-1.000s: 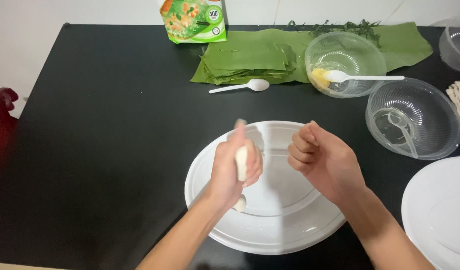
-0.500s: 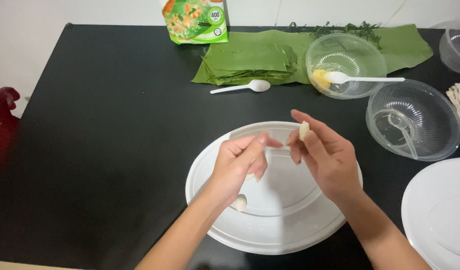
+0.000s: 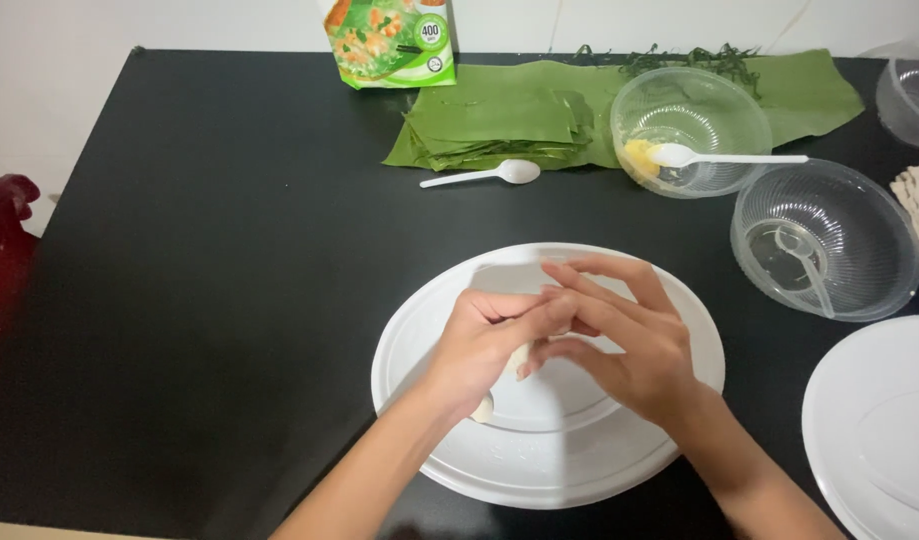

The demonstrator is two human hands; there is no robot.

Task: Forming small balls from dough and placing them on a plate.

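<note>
Head view: left hand [image 3: 484, 335] and right hand [image 3: 619, 335] brought together over the white tray [image 3: 419, 330] on the black counter [image 3: 229, 250]. Pale dough [image 3: 519, 357] pinched between them, only a sliver visible between the fingers. Left grip closed on the dough; right fingers spread and laid over it from above, pressing rather than clamping. A second small dough bit [image 3: 482, 408] lying on the tray just under the left wrist.

Farther back: folded green leaves [image 3: 499, 125], a white spoon [image 3: 489, 175] just in front of them, a clear bowl [image 3: 691, 105] with yellow filling [image 3: 639, 155] and another spoon inside. An empty clear bowl [image 3: 824, 240] to the right, a white plate [image 3: 869, 420] at the right edge, a green packet [image 3: 389, 40] at the back.

Likely risks, judged from this pose: dough sticking to the palms and tearing if pressed too hard; uneven thickness from the spread right fingers; the wrist flattening or dragging the loose bit on the tray. Dough held low over the tray, so a slip would probably land there rather than on the counter.
</note>
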